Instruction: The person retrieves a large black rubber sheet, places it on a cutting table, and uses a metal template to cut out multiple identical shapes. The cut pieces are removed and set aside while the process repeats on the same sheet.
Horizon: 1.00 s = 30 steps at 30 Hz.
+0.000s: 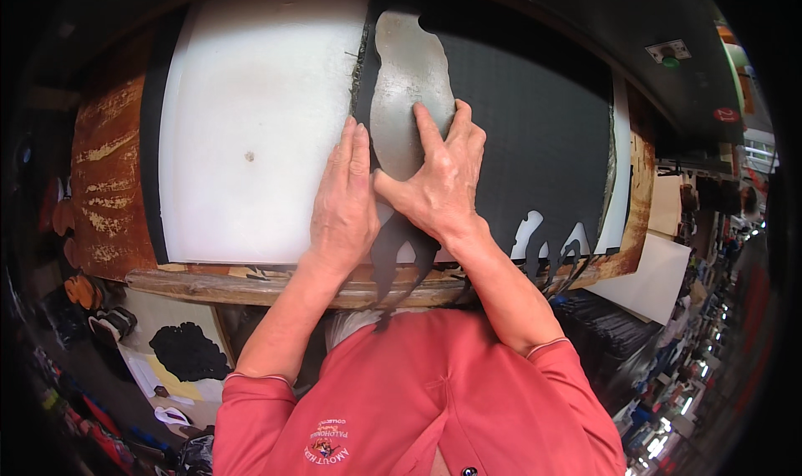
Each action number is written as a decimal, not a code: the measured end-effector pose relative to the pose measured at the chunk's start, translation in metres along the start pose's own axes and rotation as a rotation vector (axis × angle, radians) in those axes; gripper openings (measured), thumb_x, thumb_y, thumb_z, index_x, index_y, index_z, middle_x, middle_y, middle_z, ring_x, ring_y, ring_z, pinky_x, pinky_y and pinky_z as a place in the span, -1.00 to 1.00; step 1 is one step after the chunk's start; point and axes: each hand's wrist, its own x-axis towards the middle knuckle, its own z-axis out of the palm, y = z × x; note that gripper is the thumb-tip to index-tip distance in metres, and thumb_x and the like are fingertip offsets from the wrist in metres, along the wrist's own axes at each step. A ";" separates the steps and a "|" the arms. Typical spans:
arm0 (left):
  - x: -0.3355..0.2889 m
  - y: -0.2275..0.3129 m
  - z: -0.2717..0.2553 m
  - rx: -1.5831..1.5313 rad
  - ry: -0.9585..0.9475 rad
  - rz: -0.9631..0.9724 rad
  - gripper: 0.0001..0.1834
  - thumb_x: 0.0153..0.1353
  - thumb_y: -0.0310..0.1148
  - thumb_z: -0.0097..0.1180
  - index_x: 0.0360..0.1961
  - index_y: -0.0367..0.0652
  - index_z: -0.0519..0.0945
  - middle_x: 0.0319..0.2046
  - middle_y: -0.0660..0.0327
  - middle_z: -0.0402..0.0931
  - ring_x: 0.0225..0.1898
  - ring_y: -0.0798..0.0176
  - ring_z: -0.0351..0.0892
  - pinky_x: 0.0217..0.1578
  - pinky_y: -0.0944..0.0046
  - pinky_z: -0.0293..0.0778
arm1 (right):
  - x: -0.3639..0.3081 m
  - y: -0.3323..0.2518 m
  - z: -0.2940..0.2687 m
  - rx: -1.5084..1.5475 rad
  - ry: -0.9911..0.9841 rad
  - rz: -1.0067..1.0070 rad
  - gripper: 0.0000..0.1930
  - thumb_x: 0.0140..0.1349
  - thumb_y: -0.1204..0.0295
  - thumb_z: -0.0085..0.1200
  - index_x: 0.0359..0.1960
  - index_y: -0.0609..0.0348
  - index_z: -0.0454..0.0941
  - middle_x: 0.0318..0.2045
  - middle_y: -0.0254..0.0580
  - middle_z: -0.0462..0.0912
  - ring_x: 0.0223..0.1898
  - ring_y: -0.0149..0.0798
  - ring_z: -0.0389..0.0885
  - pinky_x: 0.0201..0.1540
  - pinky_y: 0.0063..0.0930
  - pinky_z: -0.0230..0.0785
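A silver-grey metal cutting die (407, 79) with a wavy outline, shaped roughly like a sole, lies lengthwise on a black sheet (535, 117), near the sheet's left edge. My right hand (447, 179) spans the near part of the die. Its index finger rests on top, the thumb reaches the left side and the other fingers curl at the right edge. Beside the die, my left hand (347, 196) lies with its fingers straight and close together, over the seam with the white board (251, 125). Black cut-out scrap (393, 255) hangs below my hands over the front edge.
A worn wooden rail (217, 286) runs along the front. Dark machine housing with a green button (670, 61) overhangs the right. More cut edges of the sheet (543, 242) hang at the front right. A black pile (188, 351) lies on a lower surface at left; a white sheet (643, 280) stands right.
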 end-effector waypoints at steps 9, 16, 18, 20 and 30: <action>-0.001 -0.003 -0.002 0.031 0.020 0.028 -0.25 0.39 -0.71 -0.02 0.61 -0.41 0.18 0.52 -0.36 0.27 0.52 -0.43 0.32 0.50 -0.16 0.33 | 0.001 -0.007 0.012 -0.009 0.062 -0.022 -0.11 -0.15 0.24 0.53 0.30 0.42 0.57 0.30 0.68 0.24 0.11 0.48 0.37 0.18 0.24 0.36; -0.002 0.008 -0.038 -0.407 0.001 -0.325 -0.47 0.44 -0.58 0.09 0.43 -0.35 0.50 0.44 -0.20 0.46 0.47 -0.21 0.47 0.44 0.01 0.42 | -0.034 0.054 -0.058 0.262 -0.315 -0.082 0.16 -0.10 0.04 0.68 0.57 0.19 0.36 0.61 0.28 0.20 0.58 0.27 0.25 0.58 0.05 0.24; -0.021 0.028 -0.055 -0.337 -0.006 -0.250 -0.59 0.42 -0.54 0.20 0.28 -0.37 0.63 0.23 -0.16 0.66 0.34 -0.16 0.61 0.37 0.05 0.47 | -0.059 0.069 -0.064 0.288 -0.332 -0.116 0.14 -0.08 0.06 0.69 0.54 0.24 0.38 0.58 0.18 0.30 0.56 0.26 0.30 0.57 0.06 0.25; -0.047 0.051 -0.064 -0.301 -0.074 -0.222 -0.62 0.39 -0.56 0.24 0.21 -0.34 0.66 0.12 -0.11 0.73 0.24 -0.14 0.69 0.30 0.06 0.53 | -0.076 0.076 -0.057 0.298 -0.197 -0.262 0.09 -0.06 0.10 0.69 0.50 0.32 0.41 0.45 0.15 0.48 0.48 0.25 0.40 0.51 0.07 0.31; -0.118 0.076 -0.001 -0.014 0.096 -0.023 -0.71 0.23 -0.55 0.39 -0.03 -0.10 0.72 -0.35 0.30 0.69 -0.13 0.14 0.61 0.22 -0.08 0.35 | -0.075 0.068 -0.032 0.162 0.044 -0.258 -0.13 -0.02 0.16 0.67 0.33 0.26 0.59 0.13 0.14 0.72 0.16 0.12 0.64 0.24 -0.05 0.49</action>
